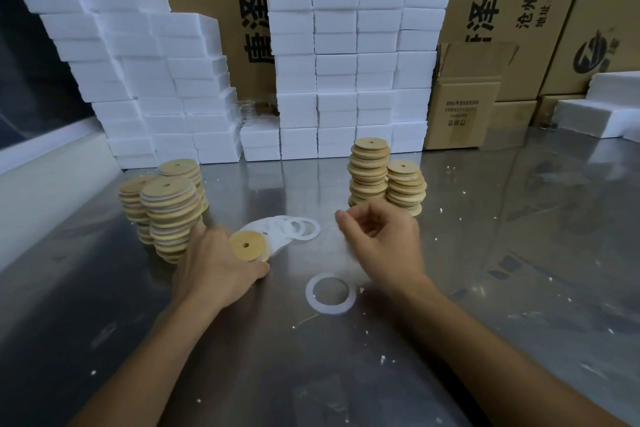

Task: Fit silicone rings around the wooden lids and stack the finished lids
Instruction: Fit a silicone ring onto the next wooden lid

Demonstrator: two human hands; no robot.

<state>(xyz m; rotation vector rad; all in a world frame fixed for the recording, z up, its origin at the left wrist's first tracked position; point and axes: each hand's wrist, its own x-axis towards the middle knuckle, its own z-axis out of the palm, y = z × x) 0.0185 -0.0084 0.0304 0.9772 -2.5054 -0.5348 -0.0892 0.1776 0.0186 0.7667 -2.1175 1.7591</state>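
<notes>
My left hand (218, 267) holds a round wooden lid (246, 246) with a small centre hole by its edge, just above the metal table. Behind the lid lies a loose pile of white silicone rings (304, 234). One single ring (310, 292) lies flat on the table between my hands. My right hand (384, 239) hovers above it with curled fingers, and a faint blurred silicone ring seems to hang from its pinch. Stacks of lids (169, 215) stand at the left, and two more lid stacks (369, 170) stand at the right.
The steel table (485, 288) is dotted with white foam crumbs. White foam blocks (332, 80) are piled along the back, with cardboard boxes (460, 107) behind and to the right. More foam (595, 114) lies at the far right.
</notes>
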